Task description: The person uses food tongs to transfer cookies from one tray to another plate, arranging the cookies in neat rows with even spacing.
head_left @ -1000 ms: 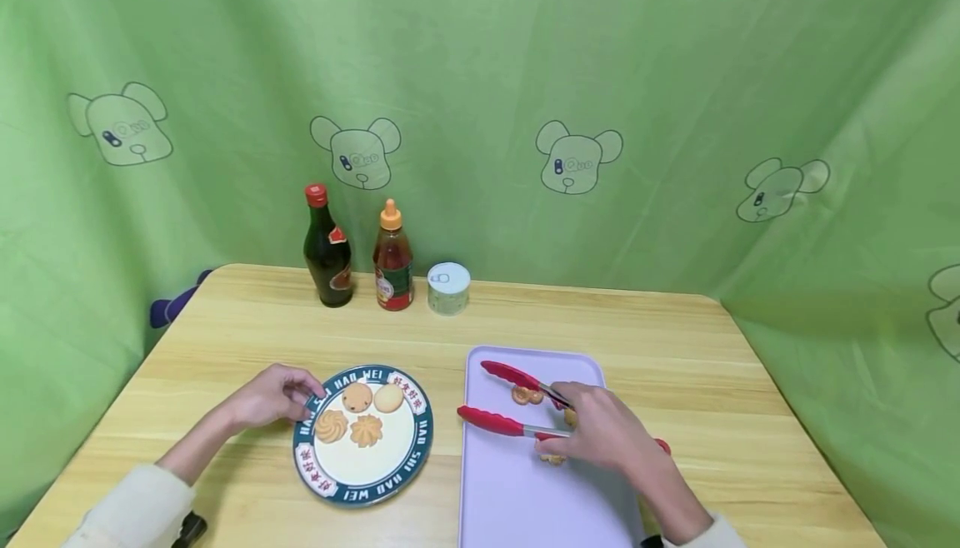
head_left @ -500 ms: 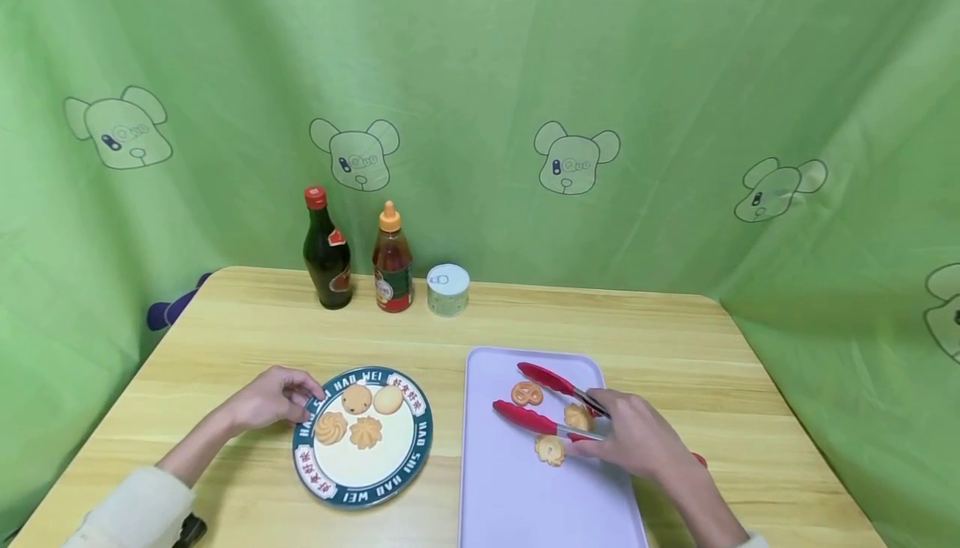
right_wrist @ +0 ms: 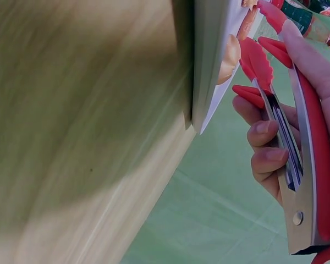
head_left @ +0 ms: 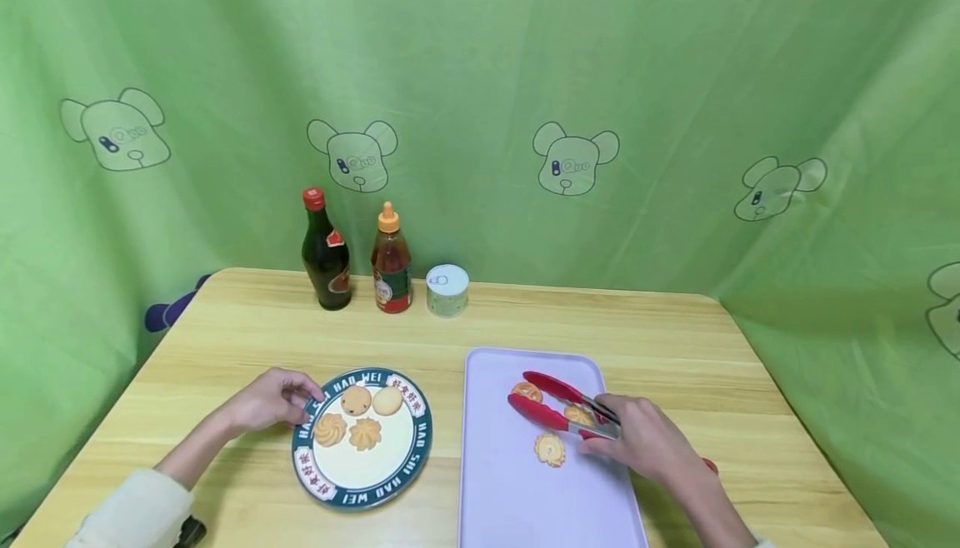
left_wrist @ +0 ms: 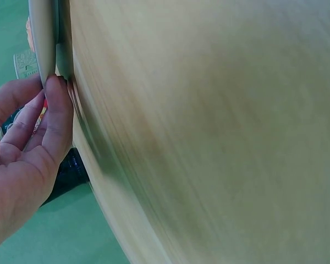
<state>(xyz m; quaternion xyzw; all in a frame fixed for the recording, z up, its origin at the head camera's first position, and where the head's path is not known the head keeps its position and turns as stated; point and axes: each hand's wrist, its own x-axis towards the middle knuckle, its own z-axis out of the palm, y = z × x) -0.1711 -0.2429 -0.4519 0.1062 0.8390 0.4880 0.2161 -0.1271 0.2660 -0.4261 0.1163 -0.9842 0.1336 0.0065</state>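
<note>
My left hand (head_left: 270, 398) pinches the left rim of a round plate (head_left: 367, 473) with a dark green patterned border; in the left wrist view, the thumb and fingers (left_wrist: 56, 118) meet at its edge. Several cookies (head_left: 365, 433) lie on the plate. On the lilac tray (head_left: 517, 498), my right hand (head_left: 645, 440) grips red-tipped metal tongs (head_left: 540, 412), their arms partly spread. The tips stand on either side of a pretzel-shaped cookie (head_left: 526, 391). A flower-shaped cookie (head_left: 577, 415) shows between the arms, and a pale ring-like cookie (head_left: 550, 450) lies nearer the front.
Along the back of the wooden table (head_left: 600, 315) stand a dark bottle with a red cap (head_left: 327, 261), a sauce bottle with an orange cap (head_left: 392, 269) and a low tin can (head_left: 447, 290). A green curtain (head_left: 465, 57) hangs behind and at both sides.
The right hand has moved to the right with the tongs, drawing their tips back across the tray. Those tips have come closer together around the pretzel-shaped cookie. My left hand stays at the plate.
</note>
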